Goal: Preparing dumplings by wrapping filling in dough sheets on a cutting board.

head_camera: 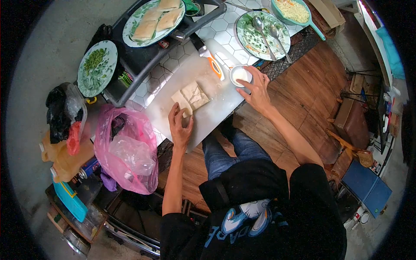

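A folded sheet of pale dough wrapper (194, 95) lies on the white cutting board (165, 87), its near-left flap between the thumb and fingers of my left hand (180, 125). My right hand (258, 89) is at a small white bowl (236, 73) by the board's right edge, with fingers over the rim and one fingertip in the white contents. Just left of the bowl, a peeler or knife with an orange and white part (213, 65) and a black end lies on the board.
Folded wrappers (145, 30) sit on a patterned plate (128, 32) on a black tray (148, 58). Chopped greens fill part of another plate (97, 81). Two spoons rest on a third plate (247, 39), beside a green strainer (300, 22) of shredded vegetables. A pink plastic bag (104, 152) stands left.
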Available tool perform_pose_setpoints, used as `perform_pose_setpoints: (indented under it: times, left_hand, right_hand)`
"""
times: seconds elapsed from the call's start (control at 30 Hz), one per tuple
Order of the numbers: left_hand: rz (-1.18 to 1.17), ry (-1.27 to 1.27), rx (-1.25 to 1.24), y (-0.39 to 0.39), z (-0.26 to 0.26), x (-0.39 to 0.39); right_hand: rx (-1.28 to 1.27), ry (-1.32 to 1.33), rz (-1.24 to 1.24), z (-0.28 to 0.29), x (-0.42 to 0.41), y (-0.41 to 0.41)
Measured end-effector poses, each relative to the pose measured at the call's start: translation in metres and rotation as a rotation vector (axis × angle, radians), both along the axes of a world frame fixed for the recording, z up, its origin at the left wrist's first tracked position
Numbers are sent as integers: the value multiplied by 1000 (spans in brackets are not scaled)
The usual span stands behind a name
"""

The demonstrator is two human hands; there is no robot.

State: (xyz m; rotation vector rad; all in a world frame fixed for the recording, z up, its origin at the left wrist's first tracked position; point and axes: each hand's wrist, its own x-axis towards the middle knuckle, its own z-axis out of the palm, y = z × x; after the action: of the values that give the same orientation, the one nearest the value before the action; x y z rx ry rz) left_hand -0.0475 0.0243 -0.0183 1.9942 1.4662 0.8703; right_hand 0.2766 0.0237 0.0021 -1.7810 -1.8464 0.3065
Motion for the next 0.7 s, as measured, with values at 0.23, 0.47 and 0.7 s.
perform_pose_setpoints:
  times: [0.23,0.47,0.7]
  left_hand:
    - [-6,41,39,0,-4,-3]
    - [12,5,24,-1,-1,3]
    - [66,18,30,-2,0,8]
  right_hand:
    - [42,24,3,-3,-6,3]
    - [90,53,-11,-5,-8,3]
    - [103,156,-130,15,-24,1]
